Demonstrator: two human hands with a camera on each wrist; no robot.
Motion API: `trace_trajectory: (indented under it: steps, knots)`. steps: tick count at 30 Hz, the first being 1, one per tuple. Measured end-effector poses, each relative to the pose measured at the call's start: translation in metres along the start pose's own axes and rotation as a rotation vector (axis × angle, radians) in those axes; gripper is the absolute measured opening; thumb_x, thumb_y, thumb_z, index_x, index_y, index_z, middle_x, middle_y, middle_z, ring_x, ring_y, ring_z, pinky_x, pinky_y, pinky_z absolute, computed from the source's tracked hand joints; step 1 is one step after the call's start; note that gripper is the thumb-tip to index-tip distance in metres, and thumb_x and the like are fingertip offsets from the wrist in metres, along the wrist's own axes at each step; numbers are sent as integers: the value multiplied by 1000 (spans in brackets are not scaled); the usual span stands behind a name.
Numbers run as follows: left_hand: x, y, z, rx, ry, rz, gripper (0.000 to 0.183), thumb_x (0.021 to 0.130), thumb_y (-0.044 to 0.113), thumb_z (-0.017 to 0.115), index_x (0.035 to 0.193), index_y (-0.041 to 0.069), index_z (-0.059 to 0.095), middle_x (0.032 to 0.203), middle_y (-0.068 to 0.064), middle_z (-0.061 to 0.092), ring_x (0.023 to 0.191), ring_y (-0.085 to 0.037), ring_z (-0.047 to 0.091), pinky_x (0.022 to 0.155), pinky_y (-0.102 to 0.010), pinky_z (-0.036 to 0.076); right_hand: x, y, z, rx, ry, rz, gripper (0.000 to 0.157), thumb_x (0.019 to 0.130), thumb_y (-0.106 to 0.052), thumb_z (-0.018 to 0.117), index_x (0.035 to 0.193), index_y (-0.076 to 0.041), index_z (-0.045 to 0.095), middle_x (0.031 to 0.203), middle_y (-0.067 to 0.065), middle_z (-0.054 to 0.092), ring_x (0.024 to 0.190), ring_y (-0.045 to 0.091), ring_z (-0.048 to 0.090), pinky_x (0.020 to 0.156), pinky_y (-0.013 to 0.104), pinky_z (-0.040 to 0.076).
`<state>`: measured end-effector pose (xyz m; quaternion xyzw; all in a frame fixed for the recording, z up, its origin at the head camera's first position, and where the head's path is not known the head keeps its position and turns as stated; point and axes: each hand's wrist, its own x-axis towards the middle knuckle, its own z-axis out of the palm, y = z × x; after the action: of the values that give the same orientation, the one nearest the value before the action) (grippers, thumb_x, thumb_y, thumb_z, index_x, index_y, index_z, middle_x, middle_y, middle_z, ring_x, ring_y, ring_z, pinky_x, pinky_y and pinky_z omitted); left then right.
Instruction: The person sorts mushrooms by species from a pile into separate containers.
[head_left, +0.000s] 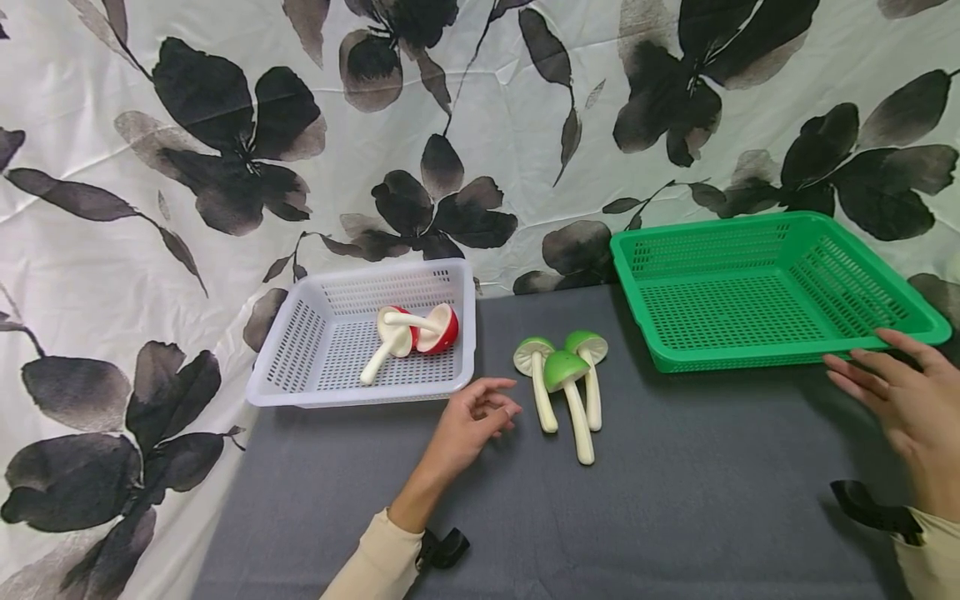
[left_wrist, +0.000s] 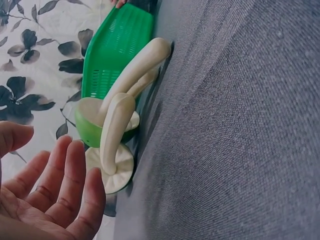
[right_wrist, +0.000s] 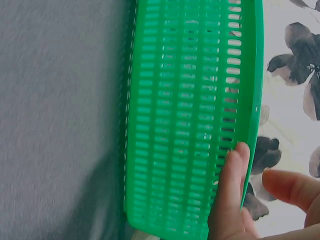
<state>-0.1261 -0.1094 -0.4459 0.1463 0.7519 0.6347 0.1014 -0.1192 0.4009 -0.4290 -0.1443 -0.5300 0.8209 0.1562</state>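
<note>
Head view: A gray table (head_left: 675, 500) stands before white floral fabric (head_left: 525, 50). Between 4 and 5 o'clock from the center, three green-capped toy mushrooms (head_left: 564, 372) lie bunched together, stems pointing toward 6 o'clock. The person's left hand (head_left: 472, 425) is just beside them, at their 8 o'clock, its grip relaxed, fingers loosely bent and holding nothing. At that hand's 10 o'clock sits a white plastic basket (head_left: 352, 399) containing two red-capped toy mushrooms (head_left: 444, 329). At 3 o'clock is a green plastic basket (head_left: 735, 358), where the right hand (head_left: 907, 400) touches the near rim, fingers extended.

Left wrist view: The left hand reaches in from 8 o'clock, palm visible, fingers and thumb apart. The green-capped toy mushrooms are near its fingertips, at 9 o'clock, and the green plastic basket is beyond at 11.

Right wrist view: The green plastic basket fills the middle. At 5 o'clock, the right hand's fingers rest along its side near the rim, thumb held away; its grip is not clamped.
</note>
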Motion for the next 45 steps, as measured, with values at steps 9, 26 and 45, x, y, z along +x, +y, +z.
trace_trajectory:
  steps: [9, 26, 45]
  knots:
    - [6, -4, 4, -3, 14, -16, 34, 98, 19, 69, 131, 14, 64, 107, -20, 72, 88, -32, 72, 74, -47, 59, 0, 0, 15, -104, 154, 36, 69, 98, 7, 57, 151, -27, 29, 80, -5, 63, 62, 6, 71, 57, 20, 58]
    - [11, -8, 7, 7, 31, -30, 32, 98, 21, 69, 130, 16, 66, 104, -12, 74, 89, -36, 72, 72, -43, 59, -1, 2, 23, -125, 221, 23, 92, 94, 6, 65, 161, -25, 11, 72, -9, 70, 58, 6, 71, 51, 20, 57]
    - [7, 23, 10, 7, 57, -79, 29, 99, 8, 63, 129, 6, 65, 104, -19, 72, 90, -39, 70, 77, -54, 57, -2, 6, 30, -192, 202, 40, 99, 91, 3, 70, 159, -30, 6, 74, -9, 69, 60, 6, 71, 53, 21, 58]
